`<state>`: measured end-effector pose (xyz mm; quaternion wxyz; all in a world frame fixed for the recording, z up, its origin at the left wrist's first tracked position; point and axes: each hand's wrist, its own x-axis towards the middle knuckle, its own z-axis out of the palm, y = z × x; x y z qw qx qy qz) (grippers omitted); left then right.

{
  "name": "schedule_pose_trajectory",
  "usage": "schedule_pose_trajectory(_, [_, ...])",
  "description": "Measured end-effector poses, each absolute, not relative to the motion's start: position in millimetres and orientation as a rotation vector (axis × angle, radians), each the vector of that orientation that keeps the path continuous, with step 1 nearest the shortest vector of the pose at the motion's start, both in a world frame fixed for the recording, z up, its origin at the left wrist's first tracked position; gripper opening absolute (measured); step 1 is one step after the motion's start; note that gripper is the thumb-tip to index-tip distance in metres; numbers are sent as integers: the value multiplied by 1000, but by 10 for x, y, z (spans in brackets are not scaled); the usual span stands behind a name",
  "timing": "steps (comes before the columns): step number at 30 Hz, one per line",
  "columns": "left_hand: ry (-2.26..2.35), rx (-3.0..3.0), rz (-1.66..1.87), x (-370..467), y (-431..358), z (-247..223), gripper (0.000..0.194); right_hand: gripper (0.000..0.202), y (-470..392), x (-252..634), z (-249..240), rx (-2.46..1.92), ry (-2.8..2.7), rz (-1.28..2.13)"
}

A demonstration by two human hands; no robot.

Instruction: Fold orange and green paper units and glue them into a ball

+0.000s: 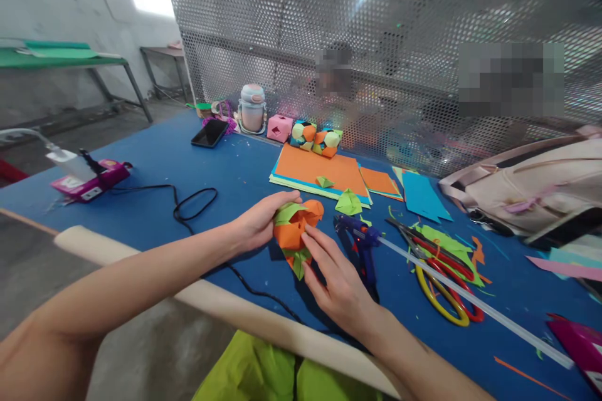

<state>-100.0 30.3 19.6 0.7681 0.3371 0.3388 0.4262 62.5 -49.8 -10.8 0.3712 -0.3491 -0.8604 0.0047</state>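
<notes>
An orange and green folded paper piece is held between my two hands above the blue table. My left hand is closed round its left and upper side. My right hand grips its right side, fingertips pressed to the orange paper. Just right of my right hand lies a blue glue gun with a long clear glue stick. Behind the piece, a small green folded paper rests near a stack of coloured sheets, and a smaller green one lies on the stack.
Scissors with red and yellow handles lie among paper scraps at the right, near a pale bag. A phone, bottle and paper balls stand farther back. A black cord crosses the left; a perforated metal panel rises behind.
</notes>
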Motion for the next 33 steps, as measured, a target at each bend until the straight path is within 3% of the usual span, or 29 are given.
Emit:
schedule_pose_trajectory(6, [754, 862, 907, -1005, 293, 223, 24, 53, -484, 612, -116, -880, -2231, 29])
schedule_pose_trajectory(12, [794, 773, 1015, -1025, 316, 222, 2, 35, -441, 619, -119, -947, -2119, 129])
schedule_pose_trajectory(19, [801, 755, 991, -1045, 295, 251, 9, 11, -363, 557, 20, -1000, -1989, 336])
schedule_pose_trajectory(22, [863, 792, 998, -1071, 299, 255, 6, 8, -328, 467, 51, -1061, -1936, 396])
schedule_pose_trajectory(28, [1096, 1116, 1019, -1233, 430, 202, 31, 10, -196, 252, 16, -1094, -1938, 409])
schedule_pose_trajectory(33, [1269, 1427, 1054, -1354, 649, 149, 25, 13, -37, 144, -40, -1174, -2060, 370])
